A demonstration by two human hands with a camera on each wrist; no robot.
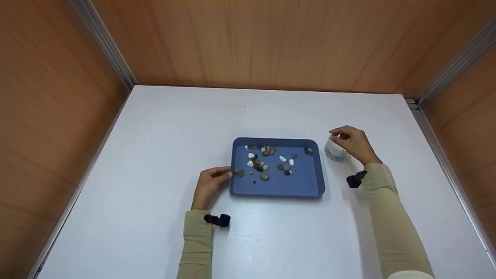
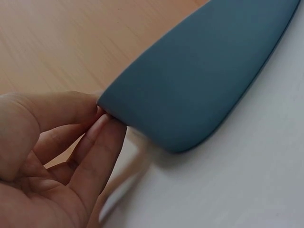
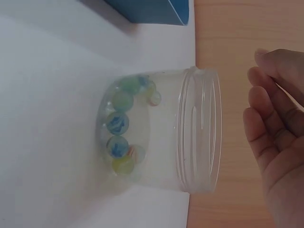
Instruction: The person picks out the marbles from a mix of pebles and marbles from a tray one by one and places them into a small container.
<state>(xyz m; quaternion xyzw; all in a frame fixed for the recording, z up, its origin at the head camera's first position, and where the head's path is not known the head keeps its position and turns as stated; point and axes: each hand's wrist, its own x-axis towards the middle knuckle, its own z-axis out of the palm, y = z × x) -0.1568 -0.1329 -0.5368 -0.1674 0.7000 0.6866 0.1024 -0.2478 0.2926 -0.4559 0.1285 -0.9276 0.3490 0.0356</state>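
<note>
Left hand [image 1: 209, 185] pinches the left rim of the blue tray [image 1: 306, 182], thumb and fingertips [image 2: 102, 124] on its edge. Tray sits mid-table [image 1: 162, 135], holding scattered pebbles [image 1: 265, 176] and a few marbles [image 1: 309, 151]. Right hand [image 1: 353, 144] hovers at the mouth of a clear plastic jar [image 3: 190, 128] just right of the tray, fingers relaxed, gripping nothing. Jar holds glass marbles along its bottom.

Probably a lab-style recording booth: white table [image 1: 155, 155], wood-grain walls [image 1: 271, 42], aluminium corner strips [image 1: 104, 42]
</note>
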